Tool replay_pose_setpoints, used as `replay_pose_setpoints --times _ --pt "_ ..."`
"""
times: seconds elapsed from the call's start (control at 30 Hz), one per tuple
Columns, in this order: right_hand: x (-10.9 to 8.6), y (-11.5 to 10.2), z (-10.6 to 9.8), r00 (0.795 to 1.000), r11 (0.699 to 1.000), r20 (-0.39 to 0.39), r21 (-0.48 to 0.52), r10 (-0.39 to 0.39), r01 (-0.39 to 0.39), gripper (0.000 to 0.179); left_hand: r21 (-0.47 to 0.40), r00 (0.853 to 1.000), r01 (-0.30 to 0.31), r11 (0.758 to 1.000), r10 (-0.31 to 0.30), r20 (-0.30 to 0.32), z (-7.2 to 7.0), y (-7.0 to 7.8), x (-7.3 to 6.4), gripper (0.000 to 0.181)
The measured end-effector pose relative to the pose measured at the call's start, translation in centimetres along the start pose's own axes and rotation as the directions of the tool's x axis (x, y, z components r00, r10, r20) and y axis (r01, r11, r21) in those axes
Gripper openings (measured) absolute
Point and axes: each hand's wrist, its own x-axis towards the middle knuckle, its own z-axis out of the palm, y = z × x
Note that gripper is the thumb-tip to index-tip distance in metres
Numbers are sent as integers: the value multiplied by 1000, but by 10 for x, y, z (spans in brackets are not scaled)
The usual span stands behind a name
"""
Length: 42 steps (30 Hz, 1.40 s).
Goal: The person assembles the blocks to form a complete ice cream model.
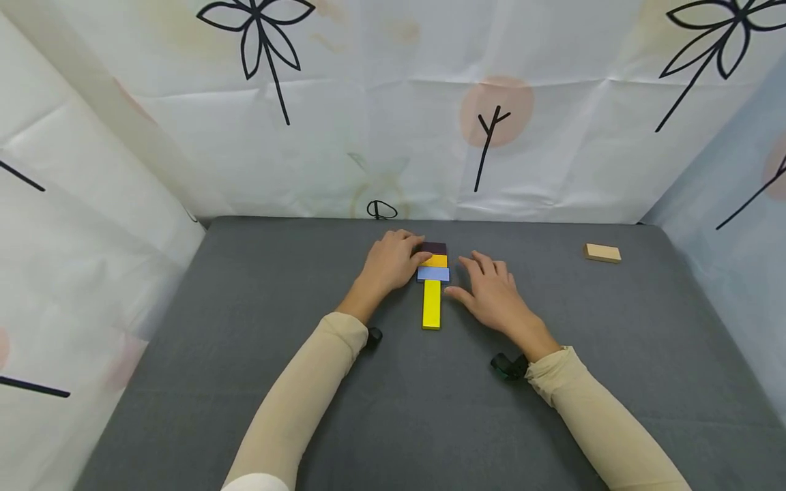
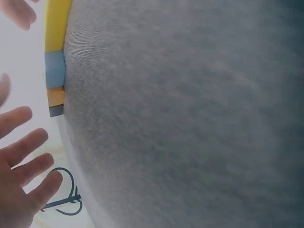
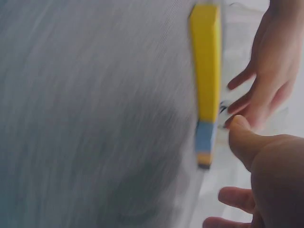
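Flat blocks lie in a line on the grey table in the head view. A long yellow block [image 1: 432, 310] is nearest, then a light blue block [image 1: 433, 274] crosswise, an orange-yellow block [image 1: 439, 261] and a dark block [image 1: 435, 248] at the far end. Beside the left of the far blocks is my left hand [image 1: 388, 264], its fingers spread in the left wrist view. To the right, my right hand [image 1: 491, 296] hovers apart from the blocks, thumb toward the blue one, fingers loosely extended. Neither hand grips anything.
A pale wooden block [image 1: 602, 253] lies alone at the back right of the table [image 1: 276, 286]. White cloth [image 1: 381, 150] with plant drawings hangs behind the table, and more cloth stands at both sides. Each wrist wears a dark camera.
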Motion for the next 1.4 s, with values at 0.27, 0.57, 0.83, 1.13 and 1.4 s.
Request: replay_pose_setpoints --times 0.27,0.57,0.83,1.13,1.4 --pt "6 36 -14 998 998 14 -1 64 -64 78 -17 998 -45 999 46 53 4 -1 -12 72" --pt "5 81 -37 995 993 -3 -56 100 -100 79 -28 975 -147 989 150 162 11 6 -17 99" --pt "6 129 -62 984 983 -48 -67 170 -173 85 -38 958 -169 985 174 230 13 6 -15 117" --pt "-3 168 -73 961 958 -50 -82 273 -276 88 -6 937 -206 979 199 287 13 4 -20 124" --pt "-8 191 -78 944 942 -60 -70 325 -329 91 20 927 -215 976 198 318 12 4 -21 122"
